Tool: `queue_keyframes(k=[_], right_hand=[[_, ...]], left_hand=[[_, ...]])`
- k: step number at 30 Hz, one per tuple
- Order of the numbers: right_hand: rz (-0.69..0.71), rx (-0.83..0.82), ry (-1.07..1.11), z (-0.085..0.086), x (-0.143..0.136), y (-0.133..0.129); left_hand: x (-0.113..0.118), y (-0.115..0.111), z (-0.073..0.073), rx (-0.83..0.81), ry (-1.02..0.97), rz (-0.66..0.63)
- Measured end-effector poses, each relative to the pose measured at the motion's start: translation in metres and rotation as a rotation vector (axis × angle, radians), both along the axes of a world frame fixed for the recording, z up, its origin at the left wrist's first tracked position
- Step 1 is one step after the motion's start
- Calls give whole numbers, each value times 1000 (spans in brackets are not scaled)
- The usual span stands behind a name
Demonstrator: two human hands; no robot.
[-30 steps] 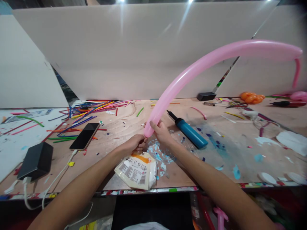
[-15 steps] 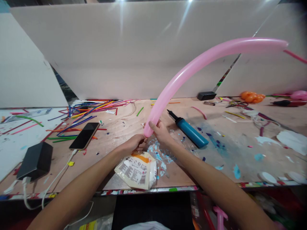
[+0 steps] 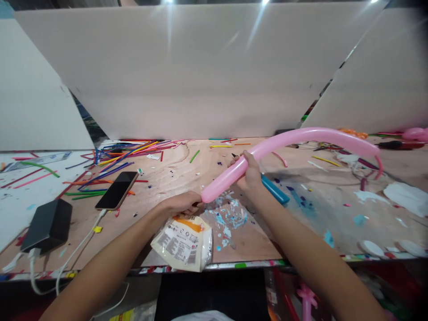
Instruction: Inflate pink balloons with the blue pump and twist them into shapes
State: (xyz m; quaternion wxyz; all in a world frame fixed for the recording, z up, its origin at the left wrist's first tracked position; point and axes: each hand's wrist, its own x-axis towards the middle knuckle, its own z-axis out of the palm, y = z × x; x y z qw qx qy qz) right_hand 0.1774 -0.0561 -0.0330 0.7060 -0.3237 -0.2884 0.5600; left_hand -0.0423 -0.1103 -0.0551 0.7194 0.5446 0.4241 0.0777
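Note:
A long pink balloon (image 3: 301, 137), blown up except for a thin limp tail, arches from the middle of the table to the right. Its near end is pinched in the fingers of my left hand (image 3: 187, 203). Further along, my right hand (image 3: 250, 171) is wrapped round the balloon's body. Below my left hand lies a cream and orange plastic packet (image 3: 183, 243), close to the table's front edge. The blue balloon pump (image 3: 276, 191) rests behind my right hand and forearm, which partly cover it.
To the left are a phone (image 3: 117, 191) on a white cable and a black box-shaped charger (image 3: 47, 224). Many uninflated balloons (image 3: 130, 151) lie at the back left. Blue flakes (image 3: 227, 216) are scattered mid-table. A white panel (image 3: 200, 76) stands along the back.
My right hand has slid up along the balloon, away from my left hand. The balloon's far end has dropped from high up to near table height. The packet has shifted slightly left.

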Motion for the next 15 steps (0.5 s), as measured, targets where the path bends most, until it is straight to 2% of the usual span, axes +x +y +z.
queue_keyframes(k=[3,6,10,15], right_hand=[[-33,-89,144,-4,-5,1],[-35,-107,217,-1,-10,-2],[-46,-85,229,4,-10,-5],[-55,-106,237,3,-9,-4]], left_hand=[[-1,1,-2,-18,-10,-12],[-3,3,-7,-25,0,9],[-5,7,-11,-58,-18,-7],[-5,7,-8,-89,-8,16]])
